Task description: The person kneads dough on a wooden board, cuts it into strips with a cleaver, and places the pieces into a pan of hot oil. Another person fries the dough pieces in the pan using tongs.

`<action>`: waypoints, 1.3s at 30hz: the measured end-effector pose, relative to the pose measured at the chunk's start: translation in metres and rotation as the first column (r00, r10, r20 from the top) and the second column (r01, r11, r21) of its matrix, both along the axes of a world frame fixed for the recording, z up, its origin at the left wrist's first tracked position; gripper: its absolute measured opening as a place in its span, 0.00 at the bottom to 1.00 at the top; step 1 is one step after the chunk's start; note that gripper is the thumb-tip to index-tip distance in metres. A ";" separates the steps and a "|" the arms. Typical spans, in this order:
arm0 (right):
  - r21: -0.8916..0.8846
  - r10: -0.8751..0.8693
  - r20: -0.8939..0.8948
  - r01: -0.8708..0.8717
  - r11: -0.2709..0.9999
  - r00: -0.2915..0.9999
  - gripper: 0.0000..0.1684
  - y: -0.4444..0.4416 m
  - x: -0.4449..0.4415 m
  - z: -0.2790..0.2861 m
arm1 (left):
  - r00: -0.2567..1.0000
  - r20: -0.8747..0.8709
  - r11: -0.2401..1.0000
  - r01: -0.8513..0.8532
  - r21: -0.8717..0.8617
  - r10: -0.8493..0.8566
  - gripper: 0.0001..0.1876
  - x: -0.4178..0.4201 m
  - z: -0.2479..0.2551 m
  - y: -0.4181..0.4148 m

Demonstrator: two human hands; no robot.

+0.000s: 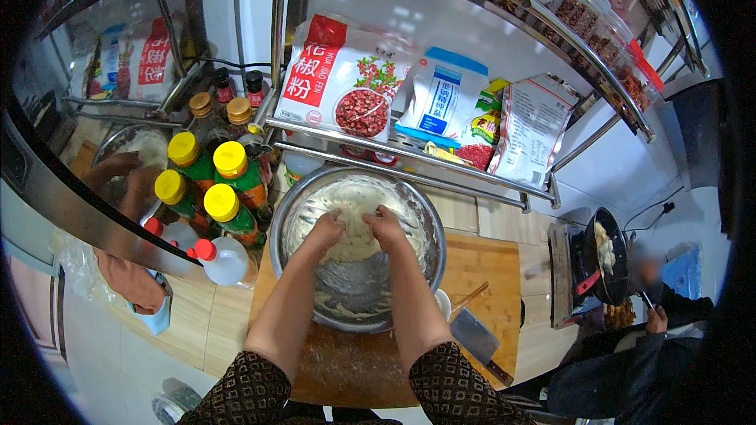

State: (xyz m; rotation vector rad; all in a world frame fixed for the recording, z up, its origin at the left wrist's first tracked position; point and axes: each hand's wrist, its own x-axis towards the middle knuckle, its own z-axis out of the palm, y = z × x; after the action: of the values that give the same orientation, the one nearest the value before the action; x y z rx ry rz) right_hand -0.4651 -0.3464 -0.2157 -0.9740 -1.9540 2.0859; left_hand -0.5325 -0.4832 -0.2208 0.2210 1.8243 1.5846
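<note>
A large stainless steel bowl (440, 248) rests on a bamboo cutting board (490, 271) before me. Pale, sticky dough (354, 248) fills its far half, and smears of it coat the inner wall. My left hand (326, 229) grips the dough at the left, fingers curled into it. On the right, my right hand (385, 227) does the same, so a stretch of dough lies between the two hands. Some fingertips are hidden in the dough. Both forearms reach over the bowl's near rim.
A cleaver (474, 335) and wooden chopsticks (471, 296) lie right of the bowl. Yellow-capped bottles (221, 203) and a red-capped jug (226, 261) stand left. Behind is a metal rack (407, 162) with seasoning bags (348, 79). At far right a person's hand (655, 320) is near a wok (608, 257).
</note>
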 end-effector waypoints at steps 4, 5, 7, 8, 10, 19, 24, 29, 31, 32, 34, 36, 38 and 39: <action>0.685 0.405 0.281 -0.477 0.550 0.870 0.19 -0.022 -0.012 0.024 | 0.959 -0.278 0.987 0.018 -0.160 -0.062 0.17 -0.002 0.006 0.000; 0.760 0.471 0.345 -0.536 0.368 0.812 0.17 -0.033 -0.010 0.016 | 0.934 -0.343 0.970 0.017 -0.242 -0.102 0.16 -0.009 -0.006 -0.004; 0.741 0.395 0.577 -0.662 0.115 0.715 0.14 -0.036 -0.001 0.033 | 0.881 -0.412 0.871 -0.001 -0.492 -0.232 0.15 0.005 0.039 -0.009; 0.668 0.288 0.699 -0.741 0.063 0.654 0.13 -0.049 0.008 0.081 | 0.863 -0.413 0.810 -0.006 -0.586 -0.292 0.15 0.006 0.052 -0.019; 0.625 0.064 0.771 -0.772 0.116 0.633 0.13 -0.036 0.023 0.110 | 0.793 -0.450 0.721 -0.020 -0.693 -0.410 0.12 0.019 0.086 -0.029; 0.886 -0.075 0.095 -0.050 0.461 0.993 0.11 0.022 0.005 0.010 | 0.448 -0.893 0.981 -0.159 -0.113 -0.031 0.09 0.004 0.086 -0.074; 0.592 0.067 0.127 -0.130 0.795 0.990 0.16 0.021 -0.019 -0.009 | 0.468 -0.882 0.985 -0.125 -0.117 -0.045 0.11 0.000 0.085 -0.067; 0.782 0.461 0.287 -0.483 0.394 0.840 0.17 0.005 -0.012 -0.008 | 0.467 -0.884 0.988 -0.137 -0.078 -0.005 0.10 0.006 0.092 -0.054; 0.749 0.466 0.523 -0.646 0.150 0.714 0.17 -0.017 -0.009 0.023 | 0.458 -0.889 0.987 -0.145 -0.065 0.008 0.09 0.003 0.086 -0.061; 0.696 0.376 0.639 -0.712 0.089 0.671 0.17 -0.029 -0.006 0.056 | 0.450 -0.893 0.986 -0.158 -0.060 0.017 0.09 0.000 0.085 -0.069; 0.735 0.194 0.647 -0.671 0.099 0.738 0.17 -0.021 0.001 0.076 | 0.466 -0.885 0.981 -0.173 -0.087 0.003 0.09 0.001 0.087 -0.070; 0.892 0.033 0.414 -0.413 0.182 0.909 0.17 -0.004 0.007 0.071 | 0.458 -0.889 0.983 -0.167 -0.080 0.005 0.09 0.002 0.088 -0.068; 0.972 0.084 0.191 -0.200 0.124 0.978 0.17 0.010 0.004 0.048 | 0.428 -0.904 0.988 -0.145 -0.049 0.018 0.08 0.002 0.087 -0.064; 0.991 0.112 0.076 -0.088 0.098 0.991 0.18 0.019 0.001 0.036 | 0.416 -0.909 0.992 -0.121 -0.033 0.021 0.08 0.003 0.087 -0.061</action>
State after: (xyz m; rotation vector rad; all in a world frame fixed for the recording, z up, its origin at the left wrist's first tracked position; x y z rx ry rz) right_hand -0.4638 -0.3279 -0.1801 -0.4088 -2.6566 0.2388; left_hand -0.5297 -0.5447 -0.1337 1.1998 2.7420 1.5190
